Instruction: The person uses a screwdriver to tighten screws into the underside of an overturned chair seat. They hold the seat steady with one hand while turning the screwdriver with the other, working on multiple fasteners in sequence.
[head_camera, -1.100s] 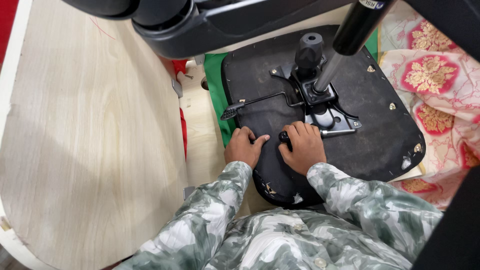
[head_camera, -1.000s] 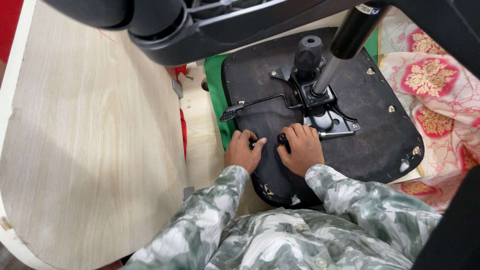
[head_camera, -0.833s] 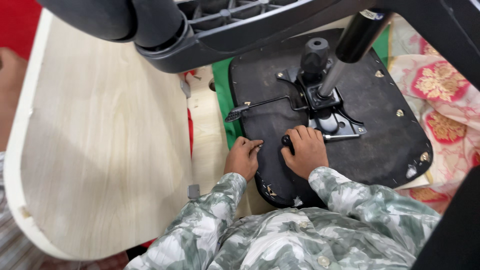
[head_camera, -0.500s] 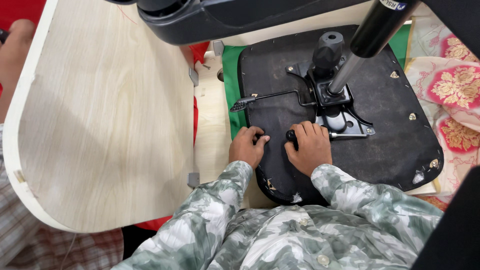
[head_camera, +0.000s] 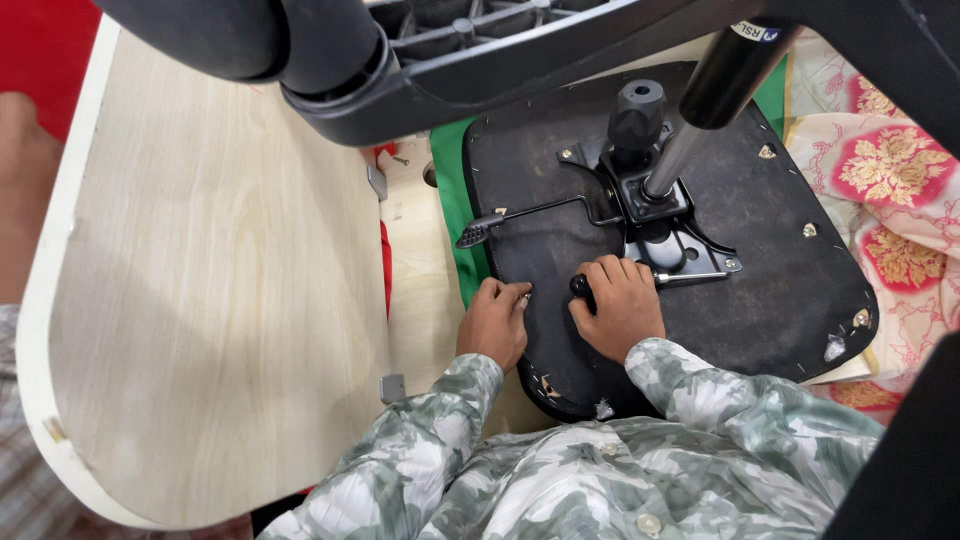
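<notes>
Two bare hands work on the underside of an upturned black seat base (head_camera: 720, 300), which lies on a green cloth (head_camera: 452, 190) beside a pale wooden board (head_camera: 210, 300); the right hand (head_camera: 620, 305) lies over a small black knob (head_camera: 580, 286) at the end of a thin metal lever (head_camera: 690, 277), its grip curled about the knob; the left hand (head_camera: 495, 320) rests at the base's left edge, fingers bent and pressed to the black fabric, its grip grasping nothing that can be made out; both sleeves are of a green-and-white camouflage shirt (head_camera: 600, 470); just beyond the right hand a metal tilt mechanism (head_camera: 665, 235) is bolted to the middle of the base, and from it a gas-lift column (head_camera: 700, 110) rises towards the camera; a second lever with a flat paddle handle (head_camera: 480, 232) reaches out leftwards over the cloth; a black star-shaped chair leg frame (head_camera: 400, 60) crosses the top of the view; a pink flowered fabric (head_camera: 890, 200) lies to the right of the base; small metal brackets (head_camera: 392, 388) sit along the board's edge; another person's arm (head_camera: 20, 190) shows at the far left
</notes>
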